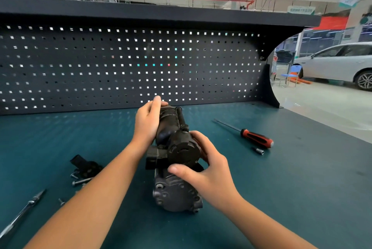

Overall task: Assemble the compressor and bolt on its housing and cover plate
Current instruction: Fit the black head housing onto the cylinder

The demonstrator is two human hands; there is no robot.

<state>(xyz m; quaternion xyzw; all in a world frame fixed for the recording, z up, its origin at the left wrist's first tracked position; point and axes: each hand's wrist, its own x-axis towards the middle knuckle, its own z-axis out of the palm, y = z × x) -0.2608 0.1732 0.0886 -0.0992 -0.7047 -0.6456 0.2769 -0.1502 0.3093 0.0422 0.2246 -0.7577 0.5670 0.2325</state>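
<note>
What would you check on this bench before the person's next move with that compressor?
1. Compressor held steady: ok, left hand grips its far end, right hand its middle.
2. A hand free for tools: not ok, both hold it.
3. Bolts in reach: ok, lying to its left.
4. Screwdriver ready: ok, lying untouched to the right.
5. Socket at hand: ok, beside the screwdriver's handle.
6. Every part fitted: not ok, a black part lies loose by the bolts.

Both hands (149, 121) (209, 172) grip the dark compressor (177, 154) on the teal bench (281, 188).
</note>
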